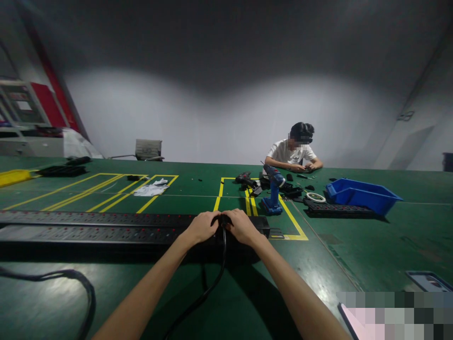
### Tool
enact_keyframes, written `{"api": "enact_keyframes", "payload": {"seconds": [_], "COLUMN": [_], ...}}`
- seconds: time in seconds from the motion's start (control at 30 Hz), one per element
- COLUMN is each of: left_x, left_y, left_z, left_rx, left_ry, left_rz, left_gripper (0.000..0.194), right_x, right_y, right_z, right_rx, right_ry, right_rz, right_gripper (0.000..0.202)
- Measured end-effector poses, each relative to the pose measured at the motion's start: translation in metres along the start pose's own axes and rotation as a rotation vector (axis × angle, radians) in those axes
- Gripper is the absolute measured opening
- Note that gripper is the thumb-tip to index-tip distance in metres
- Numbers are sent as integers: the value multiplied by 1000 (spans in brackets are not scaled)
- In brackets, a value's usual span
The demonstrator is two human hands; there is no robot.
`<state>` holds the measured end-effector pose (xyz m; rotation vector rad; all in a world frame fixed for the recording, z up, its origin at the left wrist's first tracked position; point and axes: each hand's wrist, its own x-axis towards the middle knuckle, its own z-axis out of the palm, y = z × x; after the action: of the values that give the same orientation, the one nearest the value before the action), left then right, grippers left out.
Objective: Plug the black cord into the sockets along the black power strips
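Two long black power strips with rows of sockets and small red dots lie side by side across the table; the nearer power strip (116, 234) has a pale label at its left, and the farther power strip (116, 218) runs behind it. At their right part, a black cable (224, 255) hangs toward me from between my hands. My left hand (203, 226) is closed, its fingertips at the cable's top end. From the other side my right hand (242, 226) closes on the same spot. Fingers cover the cable end, so whether it is fixed to the strip is hidden.
Past the strips stand a blue cordless drill (272, 191), a second drill (244, 177), a tape roll (315, 197) and a blue bin (363, 192). Across the table sits a person (292, 153). Another thick cable (76, 274) lies at left; papers (150, 189) lie farther back.
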<state>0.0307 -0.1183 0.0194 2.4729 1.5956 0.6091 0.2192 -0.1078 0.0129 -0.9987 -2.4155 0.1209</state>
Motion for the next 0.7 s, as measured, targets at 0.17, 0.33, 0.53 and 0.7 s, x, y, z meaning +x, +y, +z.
{"api": "enact_keyframes", "payload": {"seconds": [0.17,0.33,0.53,0.7], "left_x": [1,2,1,0], "left_y": [-2,-4,-3,-1], "left_z": [2,4,2,0], "left_rx": [2,6,-1,-8], "left_ry": [-10,7,-8,-12], "left_rz": [0,19,-1,-4], "left_gripper": [31,32,30,29], "right_x": [-1,-1,-1,-1], "right_y": [-1,-2,-5,0], "right_z": [-4,-4,-7,-5], "right_rx": [-19,-3,97,314], "right_ry": [-5,1,8,326], "right_rz": [-17,2,-45,166], "right_gripper": [33,31,34,32]}}
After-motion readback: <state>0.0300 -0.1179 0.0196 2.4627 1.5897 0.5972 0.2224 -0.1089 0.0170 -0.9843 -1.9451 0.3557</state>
